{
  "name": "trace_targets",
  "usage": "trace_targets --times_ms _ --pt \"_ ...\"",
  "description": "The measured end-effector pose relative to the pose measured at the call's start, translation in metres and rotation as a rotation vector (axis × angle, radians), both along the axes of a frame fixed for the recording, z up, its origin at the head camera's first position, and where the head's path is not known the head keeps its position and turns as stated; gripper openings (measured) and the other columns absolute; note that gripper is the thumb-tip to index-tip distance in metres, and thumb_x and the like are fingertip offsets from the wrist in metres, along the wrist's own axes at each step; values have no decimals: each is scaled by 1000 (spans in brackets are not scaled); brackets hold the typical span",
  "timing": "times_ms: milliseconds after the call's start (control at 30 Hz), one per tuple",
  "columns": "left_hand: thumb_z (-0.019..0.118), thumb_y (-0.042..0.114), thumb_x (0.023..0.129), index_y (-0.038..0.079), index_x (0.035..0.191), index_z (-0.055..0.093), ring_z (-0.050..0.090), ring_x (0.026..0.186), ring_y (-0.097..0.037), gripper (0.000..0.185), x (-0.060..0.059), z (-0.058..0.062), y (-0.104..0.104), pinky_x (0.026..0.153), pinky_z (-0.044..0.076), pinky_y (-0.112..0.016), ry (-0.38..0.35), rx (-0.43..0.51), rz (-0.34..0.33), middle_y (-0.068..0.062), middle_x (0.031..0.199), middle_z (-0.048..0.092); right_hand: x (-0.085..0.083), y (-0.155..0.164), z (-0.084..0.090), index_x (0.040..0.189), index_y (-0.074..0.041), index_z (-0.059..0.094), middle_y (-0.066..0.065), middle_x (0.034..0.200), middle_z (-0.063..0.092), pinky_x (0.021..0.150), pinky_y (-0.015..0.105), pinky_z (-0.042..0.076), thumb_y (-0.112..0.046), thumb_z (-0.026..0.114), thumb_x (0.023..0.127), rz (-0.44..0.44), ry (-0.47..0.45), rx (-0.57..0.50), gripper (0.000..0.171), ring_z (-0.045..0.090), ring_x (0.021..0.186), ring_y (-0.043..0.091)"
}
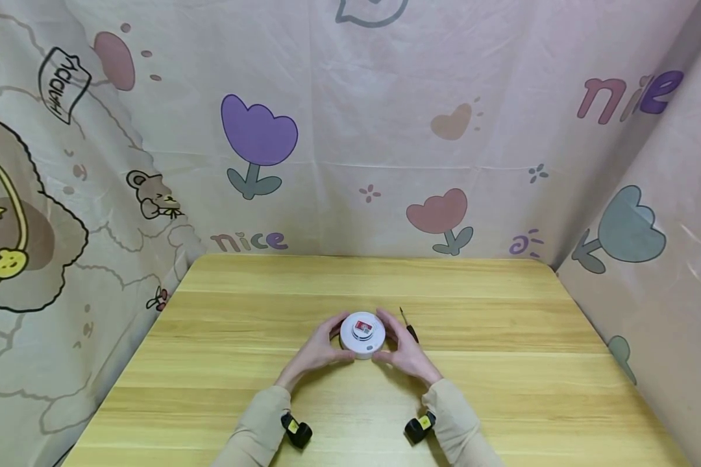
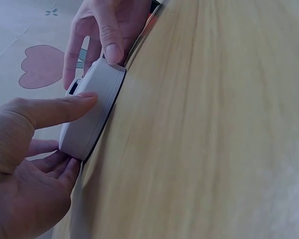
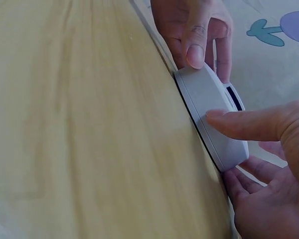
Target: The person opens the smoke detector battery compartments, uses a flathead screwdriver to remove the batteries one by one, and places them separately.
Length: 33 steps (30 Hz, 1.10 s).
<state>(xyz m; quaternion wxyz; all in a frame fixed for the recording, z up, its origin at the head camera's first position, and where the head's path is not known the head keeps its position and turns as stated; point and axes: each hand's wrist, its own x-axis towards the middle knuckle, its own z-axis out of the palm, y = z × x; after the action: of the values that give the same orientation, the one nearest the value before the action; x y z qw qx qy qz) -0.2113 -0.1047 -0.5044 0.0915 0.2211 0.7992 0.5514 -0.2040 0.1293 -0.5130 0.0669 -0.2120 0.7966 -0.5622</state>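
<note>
A round white device with a red and grey patch on top lies flat on the wooden table, near its middle. My left hand grips its left side, thumb on the near rim and fingers curled round the far edge. My right hand grips the opposite side the same way, its thumb pressed on the device's wall. In each wrist view the other hand shows at the top, pinching the rim. The underside of the device is hidden.
A thin screwdriver with a dark handle lies just right of my right hand. Printed cloth walls the table at the back and on both sides. Bare wood stretches to the left, right and front.
</note>
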Motion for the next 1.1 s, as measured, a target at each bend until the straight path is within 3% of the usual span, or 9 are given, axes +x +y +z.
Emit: trace_targets --times_ms 433,1100 --pt "84 0 75 -13 150 32 43 142 -47 92 -1 -2 1 120 35 -53 4 -30 16 -33 153 40 2 -1 -3 156 2 28 28 157 39 122 55 32 5 78 79 -34 -1 15 91 43 142 44" --pt "84 -2 73 -12 151 29 44 141 -48 96 2 -4 -4 120 36 -53 -34 27 0 -33 155 36 6 -2 -3 154 -2 35 20 151 50 119 52 38 1 84 73 -82 -15 22 94 50 137 36"
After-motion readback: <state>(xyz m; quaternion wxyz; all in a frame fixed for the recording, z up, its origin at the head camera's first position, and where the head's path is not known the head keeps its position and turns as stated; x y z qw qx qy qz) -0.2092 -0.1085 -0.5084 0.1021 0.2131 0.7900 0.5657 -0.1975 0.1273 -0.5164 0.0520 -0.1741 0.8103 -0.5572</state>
